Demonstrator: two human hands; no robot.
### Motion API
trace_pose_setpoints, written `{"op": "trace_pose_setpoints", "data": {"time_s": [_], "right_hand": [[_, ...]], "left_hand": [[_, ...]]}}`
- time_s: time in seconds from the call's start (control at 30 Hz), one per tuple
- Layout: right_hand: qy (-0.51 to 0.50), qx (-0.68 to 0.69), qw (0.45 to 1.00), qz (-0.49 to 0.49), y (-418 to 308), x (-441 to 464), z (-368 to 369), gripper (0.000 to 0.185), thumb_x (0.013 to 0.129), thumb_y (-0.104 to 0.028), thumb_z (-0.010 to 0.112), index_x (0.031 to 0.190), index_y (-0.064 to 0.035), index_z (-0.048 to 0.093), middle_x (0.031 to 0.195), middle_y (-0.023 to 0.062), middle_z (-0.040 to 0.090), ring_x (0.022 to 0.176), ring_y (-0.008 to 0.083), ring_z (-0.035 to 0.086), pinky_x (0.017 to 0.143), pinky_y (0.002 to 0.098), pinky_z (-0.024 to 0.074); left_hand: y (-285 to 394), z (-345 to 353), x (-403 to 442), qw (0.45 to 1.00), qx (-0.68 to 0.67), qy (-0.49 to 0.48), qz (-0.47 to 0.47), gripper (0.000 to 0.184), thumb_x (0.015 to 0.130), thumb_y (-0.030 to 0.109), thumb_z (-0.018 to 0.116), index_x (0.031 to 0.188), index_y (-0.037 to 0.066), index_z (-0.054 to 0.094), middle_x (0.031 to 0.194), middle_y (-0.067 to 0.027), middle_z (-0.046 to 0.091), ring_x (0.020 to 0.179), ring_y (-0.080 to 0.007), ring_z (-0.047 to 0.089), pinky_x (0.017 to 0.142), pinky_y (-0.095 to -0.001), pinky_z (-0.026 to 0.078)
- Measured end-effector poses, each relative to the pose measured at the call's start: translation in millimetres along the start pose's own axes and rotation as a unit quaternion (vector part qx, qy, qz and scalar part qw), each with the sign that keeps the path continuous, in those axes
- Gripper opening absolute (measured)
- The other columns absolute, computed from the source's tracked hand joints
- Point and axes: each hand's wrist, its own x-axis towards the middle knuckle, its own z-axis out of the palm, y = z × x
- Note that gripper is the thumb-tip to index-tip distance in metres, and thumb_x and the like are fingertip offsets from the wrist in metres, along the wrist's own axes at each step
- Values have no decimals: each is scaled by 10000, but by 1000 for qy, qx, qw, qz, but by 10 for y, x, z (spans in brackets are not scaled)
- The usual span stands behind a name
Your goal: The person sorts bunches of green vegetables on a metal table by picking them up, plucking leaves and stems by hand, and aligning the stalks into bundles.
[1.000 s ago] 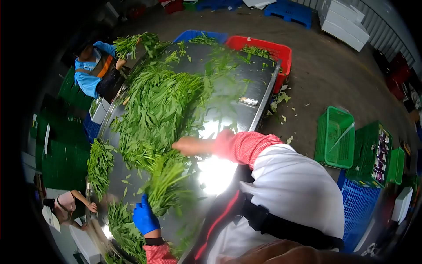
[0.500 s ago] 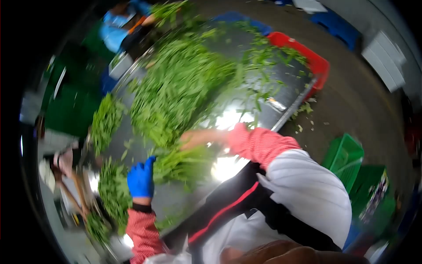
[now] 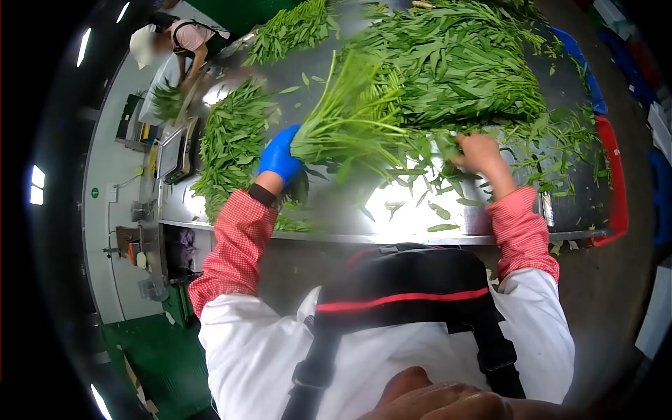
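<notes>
My left hand (image 3: 281, 155), in a blue glove, is closed around a bunch of long-stemmed water spinach (image 3: 343, 129), lifted above the metal table with its stems fanning up and right. Bare, my right hand (image 3: 480, 154) has its fingers curled together at some loose leaves (image 3: 442, 145), blurred by motion, at the near edge of the big pile. That large pile of water spinach (image 3: 462, 66) lies beyond both hands. To the left of my glove is a second heap of water spinach (image 3: 234, 136).
Loose leaves lie along the metal table (image 3: 336, 217). A weighing scale (image 3: 175, 152) stands at its left end; a red crate (image 3: 617, 182) and a blue crate (image 3: 584, 66) border its right side. Another person (image 3: 192, 38) handles greens at the far left.
My view has turned and straightened toward the table. My left hand now holds a raised bunch of water spinach. My right hand has moved away from the stems toward loose leaves on the right.
</notes>
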Motion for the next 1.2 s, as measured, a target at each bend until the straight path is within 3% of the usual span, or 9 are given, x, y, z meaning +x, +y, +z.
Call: {"op": "trace_pose_setpoints", "data": {"time_s": [0.07,0.1,0.37,0.43,0.5,0.7,0.8,1.1,1.2], "right_hand": [[204,-169,961,-79,-342,-113,174,377,798,-405,639,986,-79,655,866,116,639,760,244,607,679,332,468],[88,118,988,-47,-576,-72,74,416,798,-424,630,1031,-80,635,862,94,640,790,241,612,683,321,465],[221,226,931,-180,-947,486,593,250,910,-238,544,902,3,610,675,29,562,586,112,485,527,261,399],[204,375,904,27,-957,346,336,189,927,-194,504,893,-37,604,599,-32,450,511,42,386,444,203,298],[136,467,874,16,-830,329,191,170,921,-193,525,922,-38,595,604,-40,453,514,45,387,450,207,300],[56,219,969,-98,-1533,383,418,420,828,-150,643,1193,-51,460,899,52,570,751,141,571,691,249,488],[10,271,948,-165,-1483,637,595,233,825,-88,640,1042,-30,577,882,58,616,698,111,587,638,231,496],[184,474,860,47,-917,629,503,95,893,-121,569,931,-38,596,708,5,610,541,54,531,490,185,459],[53,407,911,-21,-889,509,597,335,862,-184,611,1149,-46,508,933,76,596,816,128,585,695,243,492]], "left_hand": [[-107,35,-17,1000,-3,-7,7,495,744,110,660,1221,96,529,1169,-164,580,1057,-337,565,884,-376,459],[-73,31,-46,1000,-7,-16,0,504,740,106,663,1225,97,527,1168,-164,581,1062,-335,564,887,-374,458],[246,-83,-81,997,-13,-77,13,509,734,81,659,1226,93,528,1169,-168,584,1062,-342,568,886,-365,458],[96,-138,-151,995,-49,-89,-4,496,743,95,657,1222,91,529,1163,-170,587,1058,-341,570,883,-367,459],[-132,-139,-188,992,-76,-99,-29,466,763,149,659,1208,84,539,1146,-171,595,1049,-337,577,876,-368,463],[-293,-198,-175,992,-51,-109,38,467,760,173,673,1200,81,546,1132,-171,603,1039,-335,583,872,-366,465],[-199,-251,-79,987,-62,-140,47,470,762,173,672,1204,80,542,1134,-172,603,1040,-327,586,873,-359,464],[-367,-238,-113,956,-196,-215,20,430,806,145,640,1202,26,525,1115,-137,623,995,-239,604,866,-326,468],[-411,-240,-127,927,-262,-257,-83,399,786,59,633,1172,9,549,1073,-74,633,955,-169,589,847,-307,474]]}}
